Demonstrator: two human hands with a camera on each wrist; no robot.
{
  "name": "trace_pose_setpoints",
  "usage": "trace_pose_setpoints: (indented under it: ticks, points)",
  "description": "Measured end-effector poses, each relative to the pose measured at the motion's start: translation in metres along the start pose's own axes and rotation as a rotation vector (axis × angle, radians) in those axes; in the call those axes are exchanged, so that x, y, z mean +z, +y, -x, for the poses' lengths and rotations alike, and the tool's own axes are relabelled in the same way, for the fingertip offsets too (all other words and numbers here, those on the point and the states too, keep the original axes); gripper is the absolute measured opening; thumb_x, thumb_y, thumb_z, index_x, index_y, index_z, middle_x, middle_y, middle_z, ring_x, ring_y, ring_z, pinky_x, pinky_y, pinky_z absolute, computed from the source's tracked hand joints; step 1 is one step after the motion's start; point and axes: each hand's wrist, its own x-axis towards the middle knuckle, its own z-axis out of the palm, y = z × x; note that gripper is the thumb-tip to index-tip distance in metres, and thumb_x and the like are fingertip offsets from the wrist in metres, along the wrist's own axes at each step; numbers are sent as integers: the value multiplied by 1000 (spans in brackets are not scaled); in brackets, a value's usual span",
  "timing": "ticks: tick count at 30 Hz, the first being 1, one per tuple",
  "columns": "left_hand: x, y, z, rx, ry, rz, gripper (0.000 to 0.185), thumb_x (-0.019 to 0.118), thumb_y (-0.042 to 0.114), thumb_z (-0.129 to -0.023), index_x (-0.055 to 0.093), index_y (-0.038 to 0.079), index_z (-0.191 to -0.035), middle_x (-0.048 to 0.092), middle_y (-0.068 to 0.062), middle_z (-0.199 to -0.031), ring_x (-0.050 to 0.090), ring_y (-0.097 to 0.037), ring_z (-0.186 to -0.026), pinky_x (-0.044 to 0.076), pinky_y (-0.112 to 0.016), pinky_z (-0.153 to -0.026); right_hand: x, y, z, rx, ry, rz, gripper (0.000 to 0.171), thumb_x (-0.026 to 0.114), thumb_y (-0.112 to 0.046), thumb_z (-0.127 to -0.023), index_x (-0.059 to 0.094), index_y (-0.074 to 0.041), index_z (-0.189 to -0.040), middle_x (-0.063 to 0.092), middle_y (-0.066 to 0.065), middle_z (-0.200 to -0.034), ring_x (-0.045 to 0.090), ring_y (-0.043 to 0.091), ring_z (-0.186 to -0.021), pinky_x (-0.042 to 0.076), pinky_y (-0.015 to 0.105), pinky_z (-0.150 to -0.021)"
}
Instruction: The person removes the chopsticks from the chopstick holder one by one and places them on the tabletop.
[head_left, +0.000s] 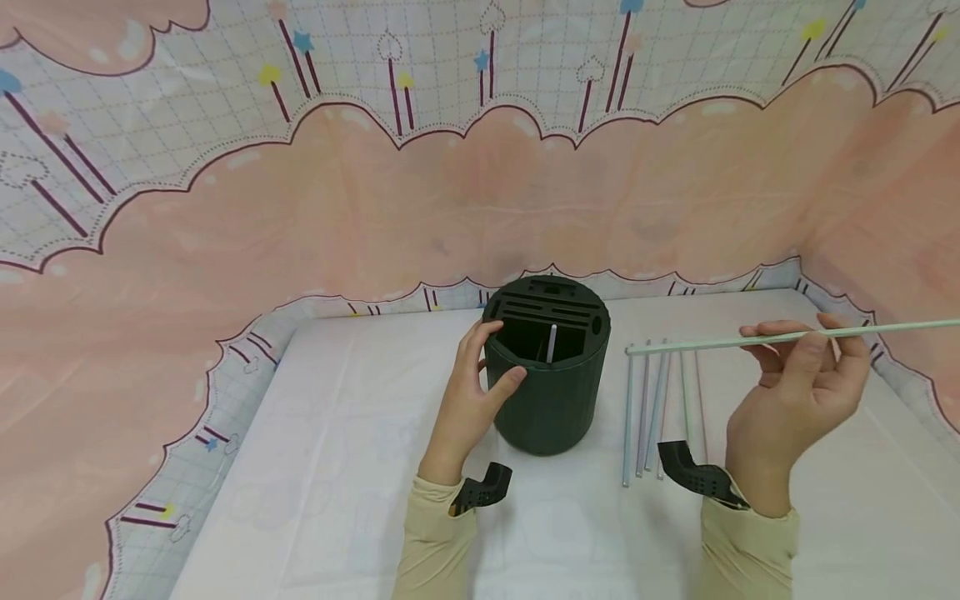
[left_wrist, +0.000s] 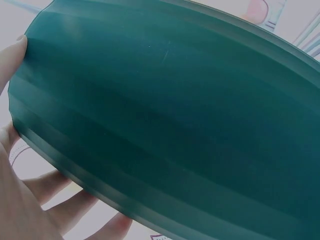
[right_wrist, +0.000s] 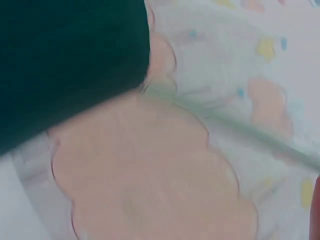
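A dark green round holder (head_left: 546, 412) with slots and compartments in its top stands on the table. My left hand (head_left: 467, 400) grips its left side near the rim, thumb in front and fingers round the side. In the left wrist view the holder's wall (left_wrist: 165, 120) fills most of the picture. One pale lilac stick (head_left: 552, 343) stands in the large front compartment. To the right, my right hand (head_left: 795, 408) pinches a long light green stick (head_left: 720, 342), held nearly level above the table. Its left end points at the holder and stays apart from it in the head view.
Several thin coloured sticks (head_left: 627, 433) lie side by side on the white table (head_left: 345, 467), between the holder and my right hand. A printed pink-and-white cloth (head_left: 450, 200) hangs behind and round the sides. Each wrist wears a black camera mount (head_left: 701, 477).
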Motion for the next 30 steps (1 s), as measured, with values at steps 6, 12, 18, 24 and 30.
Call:
trace_pose_setpoints:
  ticks: [6, 12, 18, 24, 30]
  points:
    - [5, -24, -6, 2, 2, -25, 59, 60, 35, -84, 30, 29, -135, 16, 2, -145, 22, -16, -130, 30, -45, -99, -34, 0, -21, 12, 63, 344, 22, 59, -7, -85, 56, 7, -101, 56, 24, -76, 58, 30, -66, 50, 31, -67]
    - [7, -38, -8, 30, 22, -32, 59, 58, 44, -83, 29, 37, -133, 16, 8, -144, 22, -12, -129, 32, -45, -98, -66, 12, -29, 196, 87, 746, 20, 54, -11, -88, 62, -6, -106, 61, 6, -78, 57, 15, -65, 48, 17, -64]
    - [8, -36, -8, 31, 14, -23, 58, 58, 44, -83, 29, 37, -133, 16, 8, -144, 21, -12, -129, 32, -46, -99, -99, 32, -27, 378, 110, 910, 25, 49, -13, -91, 59, -13, -114, 57, -3, -77, 48, 7, -63, 40, 12, -57]
    - [6, -26, -7, 19, 1, -3, 59, 61, 31, -84, 31, 27, -135, 17, 0, -145, 21, -17, -130, 30, -47, -99, -115, 48, -22, 493, 132, 975, 33, 46, -8, -91, 53, -12, -123, 56, -6, -85, 46, 5, -71, 36, 12, -56]
    - [0, 2, -2, 9, 2, 10, 57, 60, 26, -85, 32, 16, -135, 18, -8, -145, 22, -22, -130, 29, -50, -99, -129, 60, -16, 557, -72, 1355, 41, 39, -8, -91, 45, -13, -132, 57, 4, -108, 45, 8, -87, 33, 16, -70]
